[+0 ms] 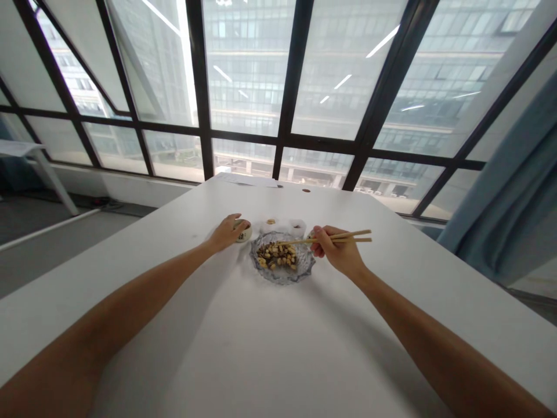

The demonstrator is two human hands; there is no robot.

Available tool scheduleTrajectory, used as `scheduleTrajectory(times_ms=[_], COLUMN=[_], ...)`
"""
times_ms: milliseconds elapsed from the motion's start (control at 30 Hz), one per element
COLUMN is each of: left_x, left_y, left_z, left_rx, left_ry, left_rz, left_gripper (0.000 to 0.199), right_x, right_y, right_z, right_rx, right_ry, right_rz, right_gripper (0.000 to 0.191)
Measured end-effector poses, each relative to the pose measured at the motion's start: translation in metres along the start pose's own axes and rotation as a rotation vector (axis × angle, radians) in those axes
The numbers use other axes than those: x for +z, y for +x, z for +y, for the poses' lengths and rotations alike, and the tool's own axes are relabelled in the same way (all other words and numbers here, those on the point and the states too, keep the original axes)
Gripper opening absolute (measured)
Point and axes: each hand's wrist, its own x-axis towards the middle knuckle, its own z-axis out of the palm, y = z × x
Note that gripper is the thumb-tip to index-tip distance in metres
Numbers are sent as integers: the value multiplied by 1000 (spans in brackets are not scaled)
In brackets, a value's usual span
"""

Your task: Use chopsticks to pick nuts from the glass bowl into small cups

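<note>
A clear, wavy-rimmed glass bowl (pixel 307 266) stands on the table between my hands. Small yellowish and dark brown pieces (pixel 277 256) lie in it, mostly toward its left and back. My right hand (pixel 337 248), to the right of the bowl, is closed around a pair of wooden chopsticks (pixel 361 236). Their tips reach over the bowl to the pieces; whether they pinch one is too small to tell. At the bowl's back left, my left hand (pixel 227 233) grips a small pale cup (pixel 245 235) with dark lettering, thumb and fingers around its rim.
Two small white cups stand just behind the bowl: the left cup (pixel 266 227) has something yellowish in it, the right cup (pixel 298 230) something dark. White paper (pixel 250 181) lies at the far edge of the white table (pixel 261 348). Beyond are windows; a blue curtain (pixel 500 191) hangs at right.
</note>
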Motion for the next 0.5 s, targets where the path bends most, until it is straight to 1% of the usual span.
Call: scheduleTrajectory(times_ms=[67, 167, 367, 433, 500], left_x=[3, 4, 3, 2, 2], left_y=[-4, -9, -12, -12, -12], left_z=[0, 3, 9, 10, 10], left_rx=[-52, -126, -120, -118, -118], left_ry=[-62, -116, -121, -117, -116], left_rz=[-9, -39, -28, -34, -38], left_gripper=[57, 62, 60, 59, 59], right_x=[-3, -5, 4, 7, 8], right_y=[-1, -5, -13, -15, -16], right_z=[0, -1, -5, -5, -2], right_rx=[-17, -18, -1, 3, -26], right_ry=[9, -31, -123, -141, -170], right_rz=[25, -76, -237, -258, -239], right_gripper=[52, 50, 50, 47, 45])
